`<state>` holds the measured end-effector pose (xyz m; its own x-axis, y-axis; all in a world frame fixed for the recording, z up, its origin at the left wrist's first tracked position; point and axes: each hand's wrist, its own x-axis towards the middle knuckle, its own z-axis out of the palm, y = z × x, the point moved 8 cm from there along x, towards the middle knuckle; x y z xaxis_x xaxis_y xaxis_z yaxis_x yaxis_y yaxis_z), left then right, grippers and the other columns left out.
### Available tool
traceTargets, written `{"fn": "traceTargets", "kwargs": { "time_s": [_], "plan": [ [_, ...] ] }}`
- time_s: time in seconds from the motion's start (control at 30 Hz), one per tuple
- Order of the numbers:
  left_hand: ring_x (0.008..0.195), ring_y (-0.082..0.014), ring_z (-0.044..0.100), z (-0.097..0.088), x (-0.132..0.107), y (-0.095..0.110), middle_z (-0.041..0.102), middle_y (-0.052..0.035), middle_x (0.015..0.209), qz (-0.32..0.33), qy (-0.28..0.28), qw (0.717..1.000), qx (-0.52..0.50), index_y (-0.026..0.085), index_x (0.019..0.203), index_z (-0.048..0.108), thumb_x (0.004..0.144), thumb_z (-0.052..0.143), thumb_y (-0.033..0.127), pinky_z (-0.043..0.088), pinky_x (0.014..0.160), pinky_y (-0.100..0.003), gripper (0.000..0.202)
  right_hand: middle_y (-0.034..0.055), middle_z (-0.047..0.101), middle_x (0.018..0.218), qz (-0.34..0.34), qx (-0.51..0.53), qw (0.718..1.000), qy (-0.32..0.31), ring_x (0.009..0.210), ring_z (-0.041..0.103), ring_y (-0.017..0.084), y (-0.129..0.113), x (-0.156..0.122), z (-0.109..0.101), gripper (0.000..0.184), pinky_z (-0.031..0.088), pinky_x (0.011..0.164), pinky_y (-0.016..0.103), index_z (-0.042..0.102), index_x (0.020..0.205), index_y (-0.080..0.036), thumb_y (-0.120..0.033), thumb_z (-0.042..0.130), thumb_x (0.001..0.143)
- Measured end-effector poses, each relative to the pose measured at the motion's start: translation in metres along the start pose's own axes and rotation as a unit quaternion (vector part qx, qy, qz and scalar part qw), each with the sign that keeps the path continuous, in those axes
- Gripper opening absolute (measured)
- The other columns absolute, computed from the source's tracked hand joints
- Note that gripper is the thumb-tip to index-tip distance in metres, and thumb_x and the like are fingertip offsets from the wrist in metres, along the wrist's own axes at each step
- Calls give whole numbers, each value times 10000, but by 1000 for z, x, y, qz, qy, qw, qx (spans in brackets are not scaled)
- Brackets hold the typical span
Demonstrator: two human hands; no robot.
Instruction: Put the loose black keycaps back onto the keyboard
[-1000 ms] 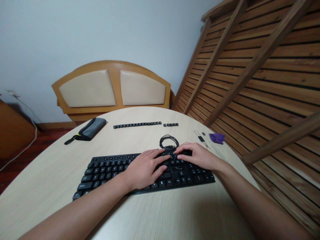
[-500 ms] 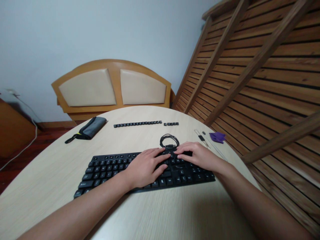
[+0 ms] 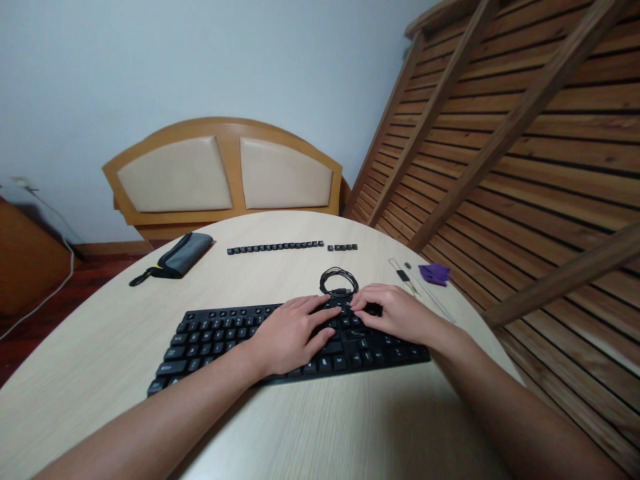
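A black keyboard (image 3: 215,340) lies across the round light-wood table (image 3: 100,347). My left hand (image 3: 290,333) rests flat on the keyboard's middle, fingers stretched toward the upper right keys. My right hand (image 3: 395,312) lies on the keyboard's right part, fingers pointing left, their tips pressed on keys close to my left fingertips. Neither hand holds anything that I can make out. A coiled black cable (image 3: 339,281) sits just behind the keyboard, near both sets of fingertips.
A row of loose black keycaps (image 3: 275,248) with a shorter group (image 3: 343,247) lies farther back. A grey pouch (image 3: 183,255) is at the back left. A purple item (image 3: 434,273) and thin metal tools (image 3: 403,276) sit at the right edge. A wooden headboard (image 3: 223,177) stands behind the table.
My right hand has shifted slightly left on the keyboard. The left hand stays nearly where it was. The view has drifted a little.
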<state>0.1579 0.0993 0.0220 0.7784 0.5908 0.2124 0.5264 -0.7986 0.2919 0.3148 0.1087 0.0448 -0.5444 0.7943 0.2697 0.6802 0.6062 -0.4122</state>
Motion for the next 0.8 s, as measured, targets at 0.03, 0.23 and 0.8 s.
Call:
{"fn": "traceTargets", "kwargs": {
  "time_s": [0.03, 0.23, 0.8],
  "plan": [
    [1375, -278, 502, 0, 0, 0, 503, -97, 1527, -1, -1, 1000, 1, 242, 1453, 539, 1043, 471, 386, 411, 1145, -476, 439, 24, 744, 903, -2, -8, 1000, 1, 867, 682, 196, -2, 0, 0, 68, 507, 820, 323, 683, 869, -225, -181, 636, 892],
    [1370, -279, 509, -2, 0, 1, 507, -101, 1524, -2, 0, 1000, -1, 236, 1450, 541, 1042, 472, 380, 408, 1147, -474, 438, 26, 741, 908, 7, -32, 999, -12, 869, 682, 204, -6, 1, 2, 81, 503, 811, 325, 675, 855, -226, -167, 630, 888],
    [1366, -279, 511, -1, 0, 1, 513, -98, 1517, 2, 1, 1000, -6, 235, 1444, 542, 1045, 467, 380, 410, 1143, -490, 431, 37, 770, 973, 37, -76, 995, -47, 889, 713, 230, -7, 1, 2, 124, 512, 793, 335, 715, 893, -240, -185, 604, 900]
  ]
}}
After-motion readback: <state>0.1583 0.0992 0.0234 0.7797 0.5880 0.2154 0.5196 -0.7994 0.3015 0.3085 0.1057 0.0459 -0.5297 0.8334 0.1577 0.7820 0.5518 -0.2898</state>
